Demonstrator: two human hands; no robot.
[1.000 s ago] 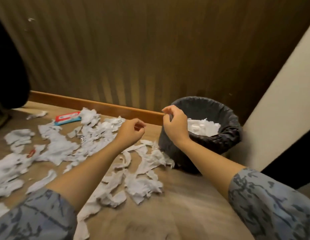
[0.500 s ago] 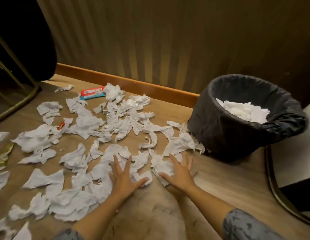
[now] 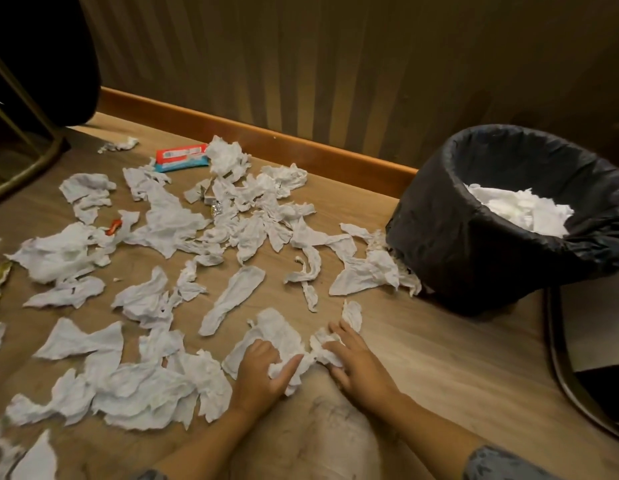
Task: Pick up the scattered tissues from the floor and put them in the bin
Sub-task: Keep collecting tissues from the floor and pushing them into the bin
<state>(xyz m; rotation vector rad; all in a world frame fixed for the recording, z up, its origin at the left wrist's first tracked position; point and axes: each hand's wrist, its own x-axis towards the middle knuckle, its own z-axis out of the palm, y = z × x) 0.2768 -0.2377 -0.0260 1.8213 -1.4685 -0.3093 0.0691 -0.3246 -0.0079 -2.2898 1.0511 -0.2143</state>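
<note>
- Two hands press down on white tissue at the near edge of the mess: the left hand point(image 3: 263, 370) bunches one crumpled sheet point(image 3: 277, 336) under curled fingers, thumb out to the right.
- Close beside it, the right hand point(image 3: 353, 362) pinches a smaller scrap point(image 3: 323, 344); fingers lie partly spread, not a closed fist. Neither wad is lifted off the floor point(image 3: 439, 358) yet.
- Both wads nearly touch between the hands, so one scoop could likely join them.
- Up and to the right stands the bin point(image 3: 474, 244), black-lined, already holding white tissues point(image 3: 522, 209). It sits on the right hand's side, so that hand is nearer.
- Left and ahead, scattered tissues point(image 3: 169, 223) cover the floor toward the skirting board point(image 3: 301, 150); a red and blue packet point(image 3: 181, 157) lies among them.
</note>
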